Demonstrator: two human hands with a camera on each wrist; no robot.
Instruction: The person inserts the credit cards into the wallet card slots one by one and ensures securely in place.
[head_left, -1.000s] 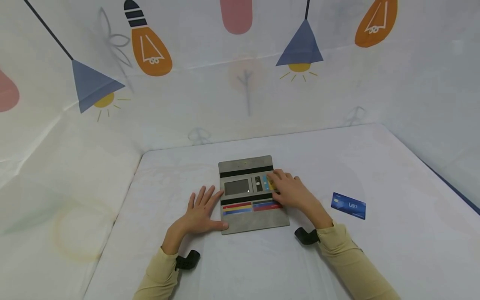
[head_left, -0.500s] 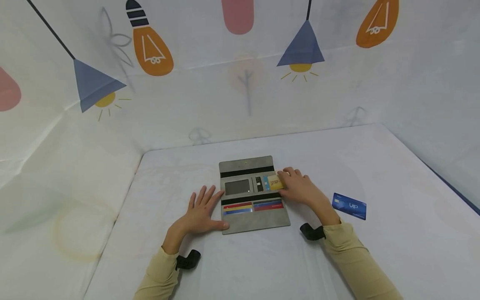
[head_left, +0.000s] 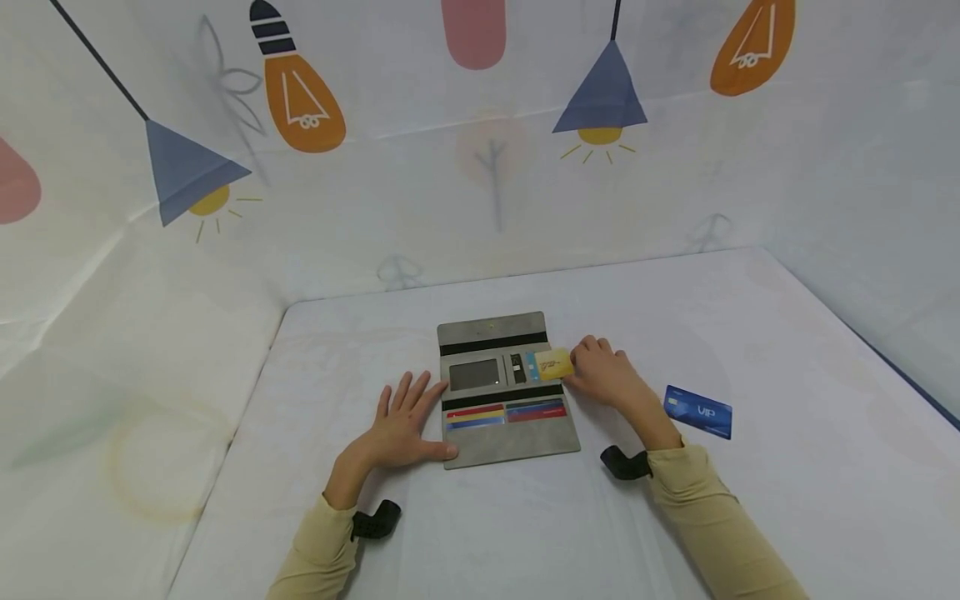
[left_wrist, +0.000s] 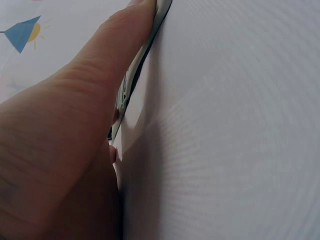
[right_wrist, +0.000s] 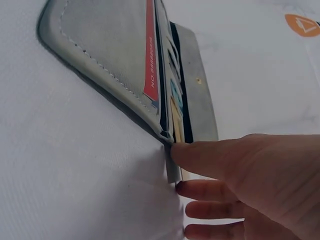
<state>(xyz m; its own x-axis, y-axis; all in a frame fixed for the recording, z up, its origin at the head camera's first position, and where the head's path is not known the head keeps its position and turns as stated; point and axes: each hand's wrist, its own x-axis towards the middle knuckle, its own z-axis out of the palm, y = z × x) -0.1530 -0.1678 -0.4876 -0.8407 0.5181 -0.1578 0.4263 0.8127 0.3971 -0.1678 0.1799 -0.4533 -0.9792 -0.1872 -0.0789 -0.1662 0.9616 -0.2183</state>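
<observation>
A grey wallet [head_left: 498, 439] lies unfolded on the white table, with several cards in its slots. My left hand [head_left: 397, 433] rests flat at its left edge, fingers spread and thumb on the lower left corner. A yellow card [head_left: 553, 364] juts out past the wallet's right side, partly over a light blue card [head_left: 532, 365]. At the yellow card's outer edge, my right hand [head_left: 606, 379] pinches it between thumb and fingers. The right wrist view shows the thumb [right_wrist: 200, 156] by the wallet's edge and the fingertips below it.
A blue VIP card [head_left: 697, 412] lies on the table [head_left: 810, 500] to the right of the right hand. White cloth walls [head_left: 420, 200] with printed lamps and bulbs stand behind and at the sides. Each wrist carries a black device [head_left: 377, 520].
My right hand has moved right from over the wallet's slots, and the yellow card has slid out to the right with it. The left hand has stayed in place.
</observation>
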